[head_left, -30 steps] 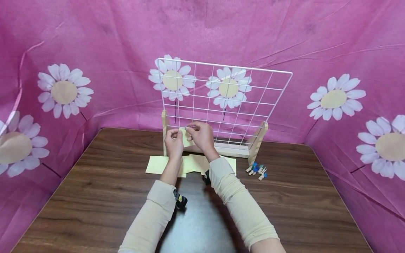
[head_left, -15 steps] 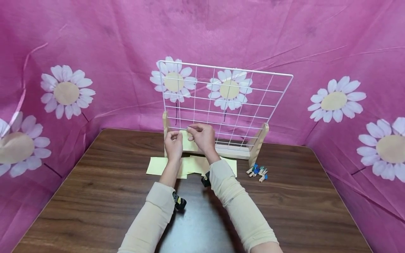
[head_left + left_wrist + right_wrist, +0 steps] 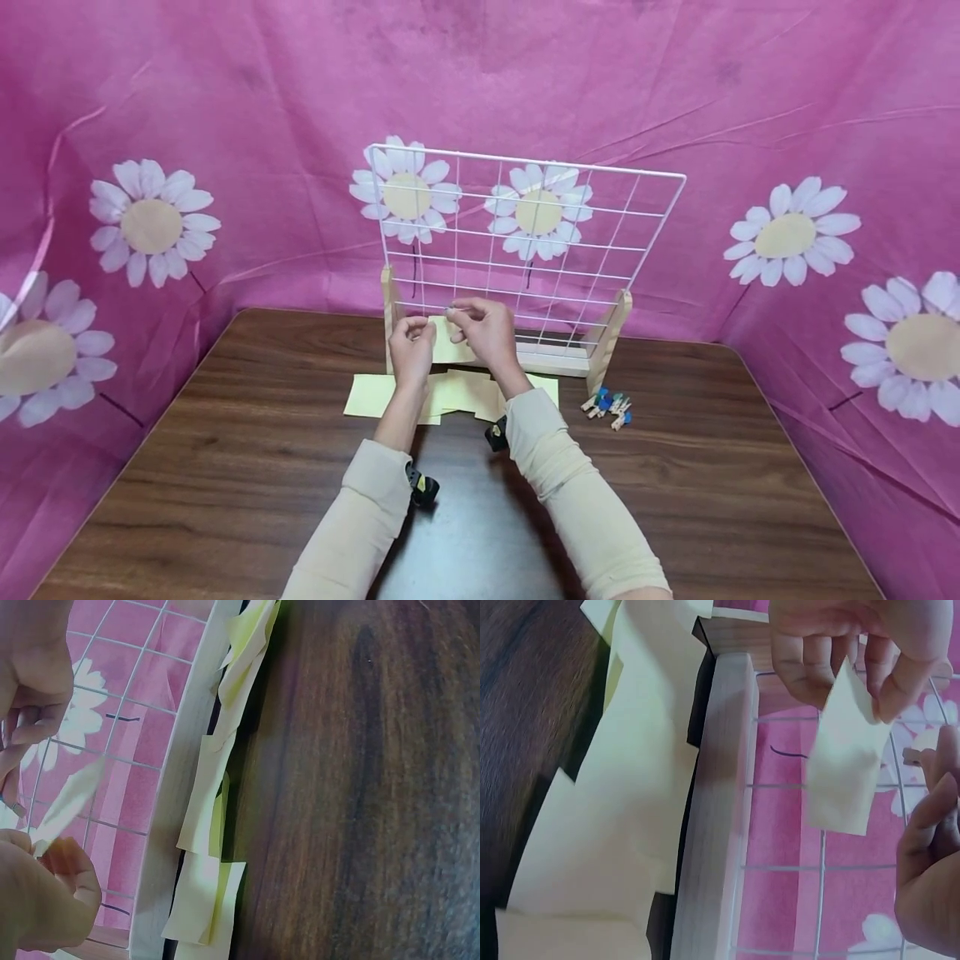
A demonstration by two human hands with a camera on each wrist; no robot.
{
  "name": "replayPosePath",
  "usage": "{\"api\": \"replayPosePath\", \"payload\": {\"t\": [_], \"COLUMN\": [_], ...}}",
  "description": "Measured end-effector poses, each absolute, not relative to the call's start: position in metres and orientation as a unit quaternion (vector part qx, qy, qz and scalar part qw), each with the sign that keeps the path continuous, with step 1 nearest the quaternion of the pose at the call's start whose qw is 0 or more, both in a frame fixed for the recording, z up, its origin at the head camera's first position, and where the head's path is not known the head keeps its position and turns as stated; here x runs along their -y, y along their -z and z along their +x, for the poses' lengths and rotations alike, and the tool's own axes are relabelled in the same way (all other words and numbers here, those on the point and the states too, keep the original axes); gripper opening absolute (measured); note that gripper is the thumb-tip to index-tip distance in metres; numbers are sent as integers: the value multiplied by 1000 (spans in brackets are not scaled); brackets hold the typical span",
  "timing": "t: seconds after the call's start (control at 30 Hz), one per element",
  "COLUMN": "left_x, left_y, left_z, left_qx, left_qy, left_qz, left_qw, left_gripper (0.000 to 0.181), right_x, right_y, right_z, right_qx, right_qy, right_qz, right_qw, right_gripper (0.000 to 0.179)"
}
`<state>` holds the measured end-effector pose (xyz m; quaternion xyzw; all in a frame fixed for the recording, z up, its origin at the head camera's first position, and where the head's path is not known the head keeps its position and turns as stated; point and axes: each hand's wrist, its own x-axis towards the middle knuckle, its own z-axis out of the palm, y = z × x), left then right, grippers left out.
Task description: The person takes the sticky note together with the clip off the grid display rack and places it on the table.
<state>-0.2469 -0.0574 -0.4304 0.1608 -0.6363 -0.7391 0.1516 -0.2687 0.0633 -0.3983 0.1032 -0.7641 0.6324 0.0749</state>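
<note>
My left hand point(image 3: 412, 354) pinches a pale yellow paper note point(image 3: 846, 769) by its upper edge, in front of the lower left of a white wire grid point(image 3: 525, 162). In the right wrist view the note hangs down before the wires. Close beside it, my right hand point(image 3: 491, 333) pinches a small wooden clothespin point(image 3: 911, 756) between thumb and forefinger, mostly hidden by the fingers. The clothespin's tip points toward the note, apart from it. More yellow notes point(image 3: 369, 395) lie overlapping on the table before the stand, partly behind my left wrist.
A wooden stand point(image 3: 611, 342) holds the grid upright, leaning back. Several small clothespins with blue and green trim point(image 3: 619, 406) lie heaped by its right foot. The brown wooden table point(image 3: 697, 500) ends against a pink cloth with daisies point(image 3: 480, 75).
Both hands have come down slightly, the note along with them. My right hand has drawn a little to the right, so the gap between the hands is wider.
</note>
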Motion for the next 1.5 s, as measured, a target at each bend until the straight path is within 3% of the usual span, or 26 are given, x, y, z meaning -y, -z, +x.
{"api": "replayPosePath", "payload": {"t": [0.3, 0.9, 1.5], "left_x": [58, 57, 34], "left_y": [428, 420, 429], "left_z": [-240, -233, -217], "left_qx": [628, 575, 555], "left_qy": [755, 806, 824], "left_qz": [151, 125, 98], "left_qw": [117, 60, 58], "left_gripper": [13, 11, 12], "right_x": [-83, -133, -188], "right_y": [396, 396, 402], "right_z": [-263, -249, -226], "right_qx": [782, 789, 803], "right_qy": [-611, -595, -583], "right_qz": [119, 135, 103], "right_qw": [39, 69, 70], "right_gripper": [22, 25, 23]}}
